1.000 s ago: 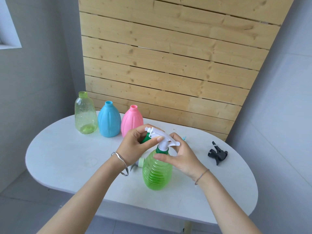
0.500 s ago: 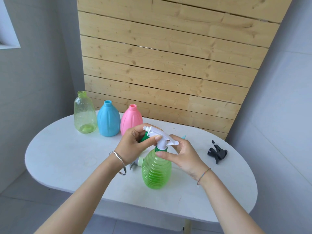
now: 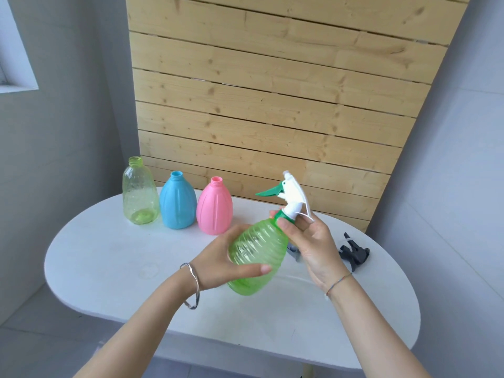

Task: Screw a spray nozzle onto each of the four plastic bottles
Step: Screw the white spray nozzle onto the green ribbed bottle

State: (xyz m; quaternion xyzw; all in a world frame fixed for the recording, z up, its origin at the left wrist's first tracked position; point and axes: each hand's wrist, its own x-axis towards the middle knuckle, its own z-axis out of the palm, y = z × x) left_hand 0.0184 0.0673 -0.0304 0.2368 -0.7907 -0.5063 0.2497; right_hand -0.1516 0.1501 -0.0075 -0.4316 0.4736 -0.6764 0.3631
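Closest to me, the person's left hand (image 3: 218,264) is wrapping around the belly of the green ribbed bottle (image 3: 256,257), thumb across the front and fingers curled behind it. A second ago that bottle was standing on the white table (image 3: 109,257) with this hand up at the sprayer; now it is being held lifted and tilted, its base toward the person and its neck leaning up and away to the right.

Just beyond, the right hand (image 3: 313,246) is pinching the green collar at the neck between thumb and fingers, with the white spray nozzle (image 3: 290,195) and its green trigger sticking out above the knuckles. To my eye she is giving the collar its last turns or checking that it sits tight, so the first bottle looks nearly finished.

Further back to the right, a black nozzle (image 3: 354,253) is lying loose on the tabletop, and something bluish is peeking out behind the right hand, too hidden to name.

Along the far left edge, the pink bottle (image 3: 214,211), the blue bottle (image 3: 177,205) and the clear yellow-green bottle (image 3: 140,195) are standing in a row, necks open, waiting for theirs.
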